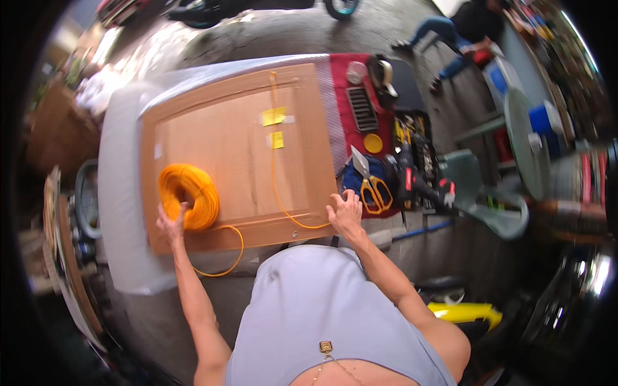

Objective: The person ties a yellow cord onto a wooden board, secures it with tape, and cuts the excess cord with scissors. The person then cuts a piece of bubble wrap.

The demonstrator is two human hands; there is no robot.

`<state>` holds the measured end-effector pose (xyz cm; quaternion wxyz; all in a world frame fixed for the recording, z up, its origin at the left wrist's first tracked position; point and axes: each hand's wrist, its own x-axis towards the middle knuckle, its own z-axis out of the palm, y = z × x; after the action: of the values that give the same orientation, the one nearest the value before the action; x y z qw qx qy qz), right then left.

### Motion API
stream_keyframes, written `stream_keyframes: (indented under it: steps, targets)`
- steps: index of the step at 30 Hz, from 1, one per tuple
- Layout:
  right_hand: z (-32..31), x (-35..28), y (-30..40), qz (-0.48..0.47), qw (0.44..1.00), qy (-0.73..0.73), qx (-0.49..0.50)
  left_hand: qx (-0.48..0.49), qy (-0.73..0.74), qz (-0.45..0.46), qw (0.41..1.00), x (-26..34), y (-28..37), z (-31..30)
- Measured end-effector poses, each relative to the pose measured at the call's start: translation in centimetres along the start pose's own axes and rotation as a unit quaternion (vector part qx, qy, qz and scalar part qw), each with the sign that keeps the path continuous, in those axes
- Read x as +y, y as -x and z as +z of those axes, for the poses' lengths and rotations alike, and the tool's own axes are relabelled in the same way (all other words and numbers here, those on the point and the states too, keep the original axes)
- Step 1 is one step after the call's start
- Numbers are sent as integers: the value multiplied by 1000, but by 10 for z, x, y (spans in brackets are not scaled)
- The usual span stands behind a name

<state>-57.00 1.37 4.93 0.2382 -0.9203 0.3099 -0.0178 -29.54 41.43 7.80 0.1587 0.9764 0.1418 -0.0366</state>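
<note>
A framed wooden panel [227,154] lies flat before me. At its near left corner, my left hand [172,222] grips the lower left part of a coil of orange cord [205,193]. Over the panel's right part, a single orange strand [274,178] runs from the far edge, past two yellow sticky notes [273,117] with clear tape, to the near right edge. Another loop of cord [241,248] hangs off the near edge. My right hand [345,212] is at the panel's near right corner, beside the strand's end; whether its fingers pinch the cord is unclear.
Right of the panel, a red cloth [340,96] bears scissors with orange handles [376,193], a yellow disc [373,143], a black slotted tray [362,108] and a tool box. A green plastic chair [463,178] stands further right. A person sits at the far right.
</note>
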Motion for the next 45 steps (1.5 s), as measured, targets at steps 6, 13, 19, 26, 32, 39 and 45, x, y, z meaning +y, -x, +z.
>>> stream_keyframes:
  steps: [6, 13, 19, 26, 32, 39, 45]
  targets:
    - [41, 26, 24, 218, 962, -153, 62, -134, 286, -56, 947, -49, -65, 45]
    - [51, 26, 33, 217, 927, -247, 180, -230, 393, -140, 879, -3, -40, -7]
    - [29, 30, 42, 234, 865, -404, 184, -325, 495, 105, 799, 92, 24, -89]
    - [-17, 34, 40, 141, 661, -736, -35, -430, 534, 156, 711, 305, 110, -55]
    - [-34, 54, 52, 15, 691, -689, -216, -570, 484, 95, 657, 485, 248, 58]
    - [-49, 74, 51, -24, 696, -669, -258, -519, 354, 48, 776, 512, 298, 218]
    - [-64, 78, 40, -143, 686, -659, -273, -395, 145, 215, 881, 514, 296, 188]
